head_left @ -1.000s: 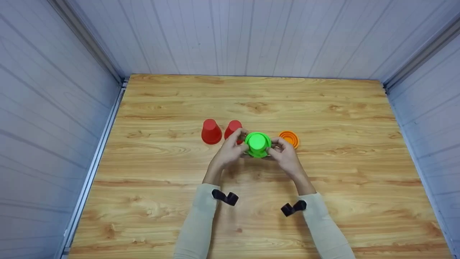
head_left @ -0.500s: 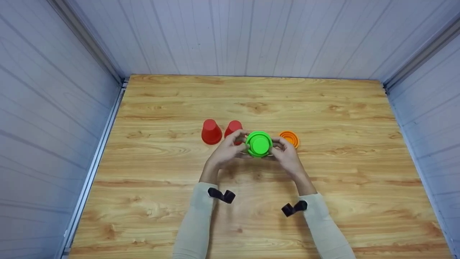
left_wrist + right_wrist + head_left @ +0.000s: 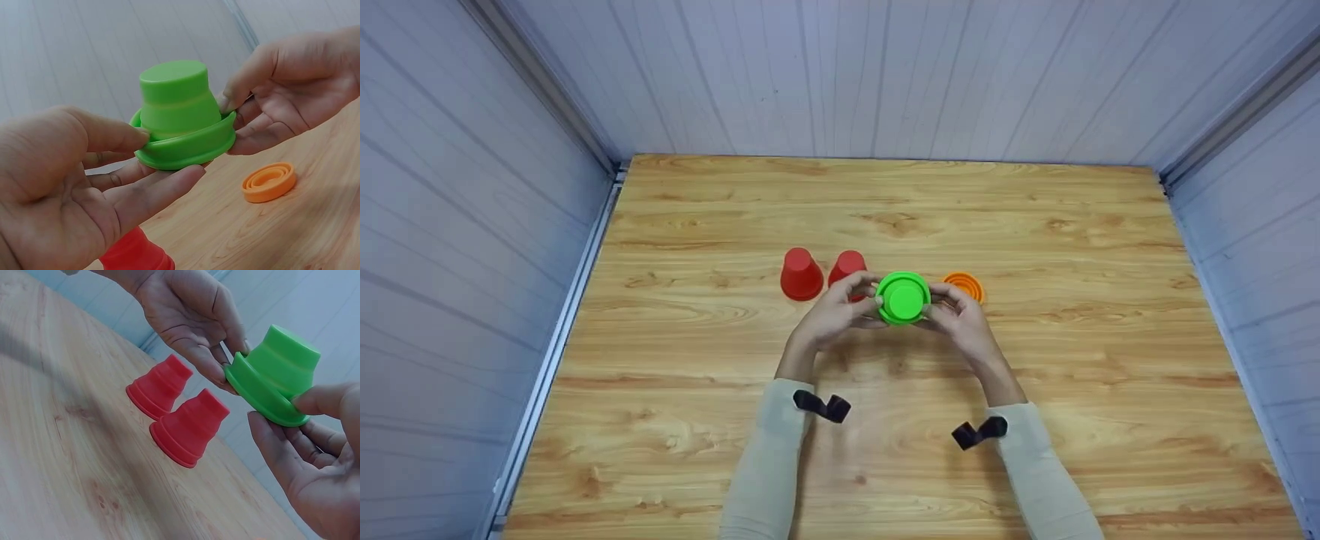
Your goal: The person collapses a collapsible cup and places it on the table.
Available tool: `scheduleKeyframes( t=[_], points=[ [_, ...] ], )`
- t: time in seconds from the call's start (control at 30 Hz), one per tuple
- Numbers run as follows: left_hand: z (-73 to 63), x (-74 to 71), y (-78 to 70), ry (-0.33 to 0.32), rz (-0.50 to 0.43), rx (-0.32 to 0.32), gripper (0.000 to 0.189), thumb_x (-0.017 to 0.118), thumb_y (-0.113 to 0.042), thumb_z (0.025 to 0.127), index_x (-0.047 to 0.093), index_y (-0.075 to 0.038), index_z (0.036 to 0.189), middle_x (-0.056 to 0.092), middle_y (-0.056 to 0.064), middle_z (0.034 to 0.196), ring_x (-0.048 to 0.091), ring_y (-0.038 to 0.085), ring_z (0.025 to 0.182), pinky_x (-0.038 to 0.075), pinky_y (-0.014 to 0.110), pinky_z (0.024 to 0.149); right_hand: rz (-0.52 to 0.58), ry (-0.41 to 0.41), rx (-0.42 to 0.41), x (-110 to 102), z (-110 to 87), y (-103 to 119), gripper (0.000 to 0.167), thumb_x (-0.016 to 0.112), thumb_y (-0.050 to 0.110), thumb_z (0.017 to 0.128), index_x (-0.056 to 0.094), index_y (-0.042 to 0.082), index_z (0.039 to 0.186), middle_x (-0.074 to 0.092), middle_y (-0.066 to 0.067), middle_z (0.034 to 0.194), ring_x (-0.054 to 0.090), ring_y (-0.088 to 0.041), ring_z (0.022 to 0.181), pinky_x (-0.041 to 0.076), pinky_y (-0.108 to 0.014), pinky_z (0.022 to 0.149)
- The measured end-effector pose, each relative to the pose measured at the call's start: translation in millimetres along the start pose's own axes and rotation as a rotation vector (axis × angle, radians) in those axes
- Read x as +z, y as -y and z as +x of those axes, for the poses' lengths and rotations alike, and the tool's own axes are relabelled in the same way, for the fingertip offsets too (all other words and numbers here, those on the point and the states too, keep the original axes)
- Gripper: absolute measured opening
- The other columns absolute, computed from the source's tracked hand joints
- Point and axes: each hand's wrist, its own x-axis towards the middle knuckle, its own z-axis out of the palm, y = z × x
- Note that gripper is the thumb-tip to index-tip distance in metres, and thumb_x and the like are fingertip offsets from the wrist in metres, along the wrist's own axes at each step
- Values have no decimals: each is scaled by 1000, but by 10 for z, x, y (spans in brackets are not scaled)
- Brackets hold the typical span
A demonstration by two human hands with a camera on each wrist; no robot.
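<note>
A green collapsible cup (image 3: 904, 301) is held bottom-up above the table between both hands. Its wide rim band is folded up around the lower wall, while the narrower part still stands out, as the left wrist view shows. My left hand (image 3: 831, 313) pinches the rim from the left, thumb (image 3: 126, 135) on the fold and fingers underneath. From the other side my right hand (image 3: 966, 326) grips the same rim, its thumb (image 3: 320, 400) pressed in at the fold. Beyond the right hand lies an orange collapsible cup (image 3: 269, 183), flattened into rings.
Two extended red collapsible cups stand bottom-up on the wooden table (image 3: 720, 435): one at the left (image 3: 801, 277), the other (image 3: 847, 264) partly behind the left hand. Pale panel walls (image 3: 840, 75) enclose the table at the back and sides.
The green cup has shifted slightly right and its base has tipped to face the head camera more squarely. Its rim ring looks rounder and more even. Both hands have kept their hold.
</note>
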Motion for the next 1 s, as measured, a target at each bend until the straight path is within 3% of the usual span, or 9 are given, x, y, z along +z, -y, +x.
scheduleKeyframes(
  t=[0.13, 0.3, 0.47, 0.67, 1.0],
  points=[
    [2, -4, -1, -24, -1, -12, 34, 54, -3, 94, 48, -2, 128, 56, 14, 110, 64, 22, 91, 49, 58, 88, 15, 23, 3, -5, -5, 13, 44, 65, 6, 89, 49, -6, 128, 57, -11, 115, 63, -18, 100, 54, -43, 89],
    [-9, -8, -12, -32, 18, -30, 33, 51, -5, 96, 47, -3, 129, 55, 15, 111, 66, 23, 88, 51, 56, 87, 16, 28, 1, -8, -12, 27, 43, 65, 6, 89, 48, -6, 127, 56, -12, 115, 62, -18, 100, 50, -51, 93],
    [-16, -3, -19, -22, 36, -37, 30, 49, -8, 98, 47, -3, 127, 55, 14, 111, 66, 23, 91, 57, 45, 81, -8, 15, 5, 2, -10, 35, 41, 64, 12, 91, 49, -5, 125, 54, -11, 113, 61, -19, 100, 48, -55, 93],
    [-15, 9, -15, -3, 33, -48, 31, 51, -21, 99, 49, -4, 125, 55, 13, 112, 63, 23, 97, 54, 52, 85, -36, 11, 9, 26, -3, 33, 44, 65, 19, 91, 50, -3, 126, 54, -13, 112, 63, -20, 96, 54, -48, 87],
    [-19, 47, -39, 40, 72, -84, 29, 54, -26, 98, 53, -2, 113, 57, 7, 104, 61, 18, 95, 56, 49, 83, -84, 51, 20, 40, -17, 36, 42, 63, 23, 93, 54, -4, 124, 57, -12, 112, 62, -20, 95, 57, -40, 82]
  ],
)
